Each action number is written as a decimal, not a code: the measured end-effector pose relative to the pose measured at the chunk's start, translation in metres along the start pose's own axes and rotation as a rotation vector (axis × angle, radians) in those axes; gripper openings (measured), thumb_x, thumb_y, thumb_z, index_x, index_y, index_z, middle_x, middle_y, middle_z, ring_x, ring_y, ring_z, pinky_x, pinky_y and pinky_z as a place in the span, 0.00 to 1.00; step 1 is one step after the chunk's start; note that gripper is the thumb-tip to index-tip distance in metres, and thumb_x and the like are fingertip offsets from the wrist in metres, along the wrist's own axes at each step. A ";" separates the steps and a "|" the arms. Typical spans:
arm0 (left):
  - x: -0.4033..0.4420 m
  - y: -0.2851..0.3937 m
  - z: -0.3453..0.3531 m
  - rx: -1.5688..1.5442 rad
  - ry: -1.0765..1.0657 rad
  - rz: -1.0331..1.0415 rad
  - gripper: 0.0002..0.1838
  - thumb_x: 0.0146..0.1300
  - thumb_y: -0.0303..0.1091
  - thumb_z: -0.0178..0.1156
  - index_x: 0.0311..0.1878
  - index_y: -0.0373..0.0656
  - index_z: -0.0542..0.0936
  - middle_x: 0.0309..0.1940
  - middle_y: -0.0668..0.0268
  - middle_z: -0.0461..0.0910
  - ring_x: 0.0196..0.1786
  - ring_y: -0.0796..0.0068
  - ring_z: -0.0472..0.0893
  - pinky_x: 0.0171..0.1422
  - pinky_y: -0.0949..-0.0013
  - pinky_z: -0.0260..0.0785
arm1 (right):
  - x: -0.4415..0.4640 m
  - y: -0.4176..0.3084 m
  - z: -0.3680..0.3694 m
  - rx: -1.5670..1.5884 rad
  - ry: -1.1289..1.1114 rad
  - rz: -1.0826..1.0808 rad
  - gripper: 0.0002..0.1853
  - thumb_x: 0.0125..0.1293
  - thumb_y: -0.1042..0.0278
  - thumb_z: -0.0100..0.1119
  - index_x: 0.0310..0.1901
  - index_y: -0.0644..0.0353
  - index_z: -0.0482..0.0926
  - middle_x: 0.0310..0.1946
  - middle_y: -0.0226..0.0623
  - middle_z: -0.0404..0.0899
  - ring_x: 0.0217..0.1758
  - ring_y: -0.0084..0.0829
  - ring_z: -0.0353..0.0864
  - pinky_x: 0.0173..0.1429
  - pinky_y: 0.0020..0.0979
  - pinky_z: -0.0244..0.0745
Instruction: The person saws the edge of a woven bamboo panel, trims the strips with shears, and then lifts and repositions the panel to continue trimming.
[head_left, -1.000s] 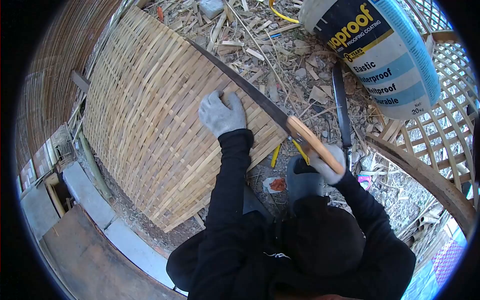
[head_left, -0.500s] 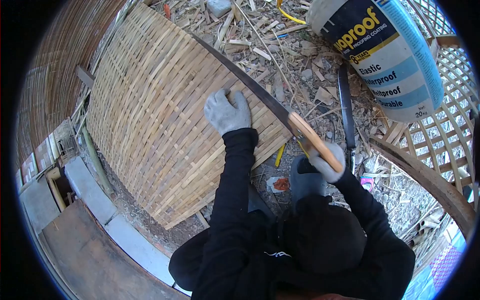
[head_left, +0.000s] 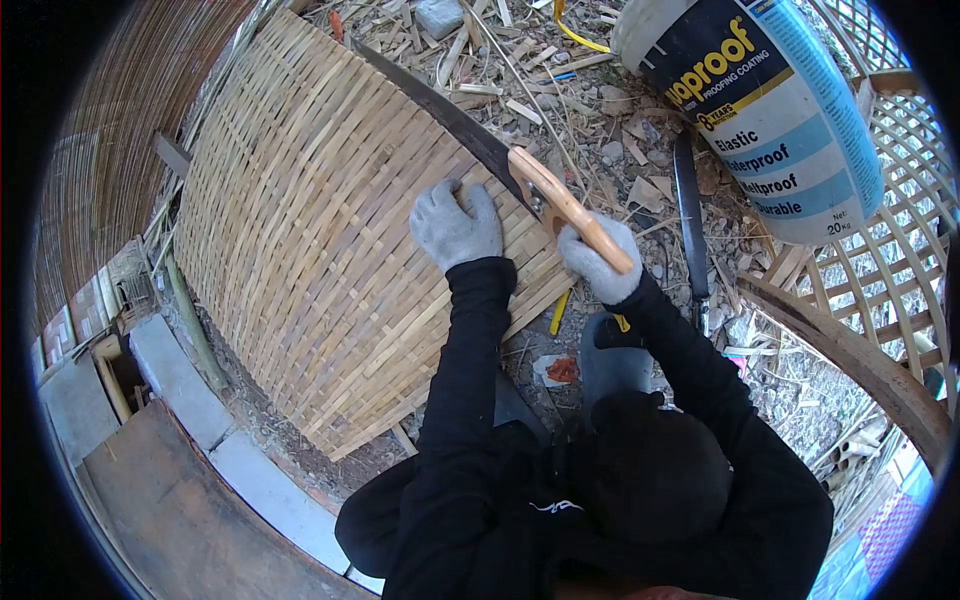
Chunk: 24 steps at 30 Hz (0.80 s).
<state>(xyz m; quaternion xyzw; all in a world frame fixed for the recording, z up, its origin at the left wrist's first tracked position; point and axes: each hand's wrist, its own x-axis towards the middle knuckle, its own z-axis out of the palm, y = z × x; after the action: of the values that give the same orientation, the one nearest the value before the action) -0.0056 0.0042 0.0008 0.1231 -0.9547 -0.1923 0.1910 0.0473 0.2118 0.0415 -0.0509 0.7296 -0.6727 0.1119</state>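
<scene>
A woven bamboo panel (head_left: pixel 320 220) lies at a slant across the left and middle of the view. My left hand (head_left: pixel 456 225), in a grey glove, rests on it near its right edge, thumb apart from the fingers. In my right hand (head_left: pixel 603 258), also gloved, is the wooden handle of a hand saw (head_left: pixel 450 118). The saw's long dark blade runs along the panel's upper right edge, pointing up and left. My right fingers are wrapped round the handle.
A machete-like blade (head_left: pixel 688 210) lies on the littered ground right of the saw. A large white and blue bucket (head_left: pixel 790 150) is at the upper right, beside a bamboo lattice (head_left: pixel 880 290). Grey blocks (head_left: pixel 180 380) and a brown board (head_left: pixel 190 500) are at the lower left.
My right hand has moved up and left with the saw, and the blade reaches farther along the panel's edge. My left hand has stayed in nearly the same place on the panel.
</scene>
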 end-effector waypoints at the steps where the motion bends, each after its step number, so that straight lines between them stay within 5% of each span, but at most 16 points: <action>1: 0.000 0.000 -0.001 -0.001 -0.009 0.000 0.15 0.63 0.40 0.70 0.47 0.40 0.84 0.47 0.56 0.85 0.57 0.51 0.80 0.69 0.48 0.67 | -0.006 -0.003 0.000 -0.004 -0.003 0.020 0.10 0.70 0.64 0.64 0.42 0.63 0.81 0.29 0.38 0.79 0.31 0.33 0.81 0.40 0.36 0.77; 9: -0.002 -0.010 0.005 0.010 0.012 0.043 0.16 0.63 0.41 0.70 0.48 0.40 0.83 0.48 0.56 0.84 0.58 0.51 0.80 0.70 0.48 0.66 | -0.121 0.003 -0.054 -0.206 -0.059 -0.003 0.08 0.66 0.65 0.64 0.33 0.60 0.80 0.27 0.39 0.79 0.28 0.43 0.83 0.37 0.41 0.76; 12: -0.001 -0.003 0.005 0.024 0.025 0.038 0.17 0.63 0.41 0.70 0.49 0.40 0.83 0.48 0.56 0.84 0.58 0.51 0.80 0.70 0.48 0.66 | -0.114 0.006 -0.048 -0.237 -0.047 0.016 0.08 0.65 0.65 0.64 0.35 0.60 0.81 0.26 0.40 0.79 0.28 0.46 0.83 0.36 0.41 0.76; 14: -0.001 -0.002 0.004 0.024 0.015 0.018 0.17 0.63 0.41 0.70 0.49 0.40 0.84 0.48 0.56 0.84 0.58 0.52 0.80 0.70 0.48 0.66 | -0.079 0.009 -0.033 -0.157 -0.055 -0.109 0.08 0.67 0.65 0.64 0.37 0.61 0.81 0.26 0.39 0.79 0.27 0.41 0.82 0.36 0.40 0.76; 17: 0.001 0.000 0.000 0.032 -0.039 -0.006 0.17 0.63 0.41 0.70 0.49 0.39 0.85 0.48 0.56 0.84 0.58 0.52 0.80 0.70 0.49 0.66 | -0.025 0.002 -0.006 -0.045 0.005 -0.006 0.09 0.71 0.66 0.64 0.41 0.64 0.81 0.25 0.36 0.77 0.29 0.30 0.81 0.37 0.36 0.76; 24: 0.002 -0.004 -0.001 -0.018 -0.025 0.008 0.15 0.64 0.41 0.68 0.48 0.41 0.86 0.48 0.54 0.85 0.58 0.49 0.80 0.68 0.49 0.68 | -0.026 -0.006 -0.004 -0.064 -0.028 -0.002 0.09 0.70 0.65 0.64 0.40 0.63 0.81 0.28 0.39 0.80 0.29 0.37 0.82 0.38 0.37 0.76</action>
<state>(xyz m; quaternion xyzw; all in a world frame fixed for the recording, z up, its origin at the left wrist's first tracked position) -0.0064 -0.0008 0.0008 0.1149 -0.9557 -0.2015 0.1809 0.0709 0.2205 0.0498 -0.0646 0.7490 -0.6484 0.1196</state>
